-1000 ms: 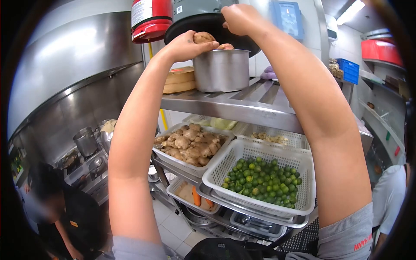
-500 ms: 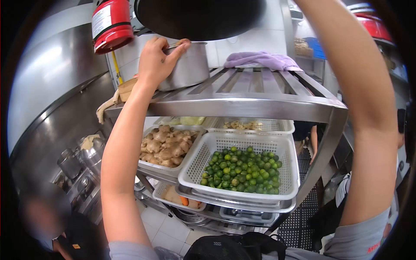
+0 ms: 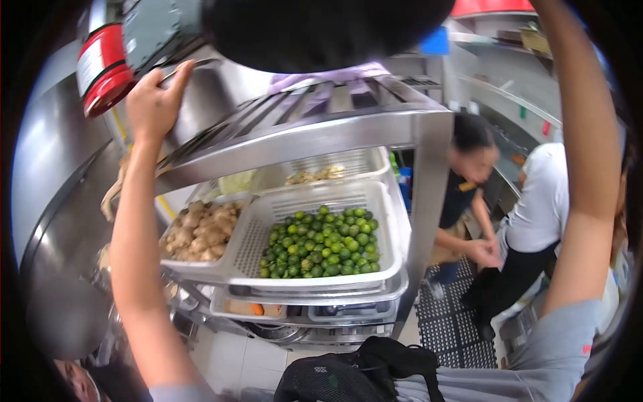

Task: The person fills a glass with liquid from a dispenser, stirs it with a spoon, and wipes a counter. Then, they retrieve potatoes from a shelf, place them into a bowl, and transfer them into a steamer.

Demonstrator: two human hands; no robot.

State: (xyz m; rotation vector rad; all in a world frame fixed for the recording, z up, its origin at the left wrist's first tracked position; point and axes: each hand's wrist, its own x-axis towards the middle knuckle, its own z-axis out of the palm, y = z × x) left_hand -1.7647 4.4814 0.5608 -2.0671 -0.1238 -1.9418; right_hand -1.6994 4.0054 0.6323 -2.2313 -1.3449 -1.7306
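My left hand (image 3: pixel 155 100) is raised to the top shelf and grips the rim of a steel pot (image 3: pixel 209 106) that stands there. A wide black lid (image 3: pixel 321 30) hangs over the pot, at the top of the view. My right arm reaches up along the right side, and its hand is out of the picture. What is inside the pot is hidden from here.
The steel rack (image 3: pixel 301 137) holds a white basket (image 3: pixel 390 228) of small limes (image 3: pixel 318 244), a tray of ginger (image 3: pixel 199 231) and carrots (image 3: pixel 256 309) lower down. A red fire extinguisher (image 3: pixel 100 67) hangs at upper left. Two people (image 3: pixel 469 191) (image 3: pixel 539 214) stand on a black mat (image 3: pixel 455 328).
My left hand dropped the ginger piece into the pot and took hold of its rim. The view swung right and down, the lid rose overhead, and my right hand left the picture.
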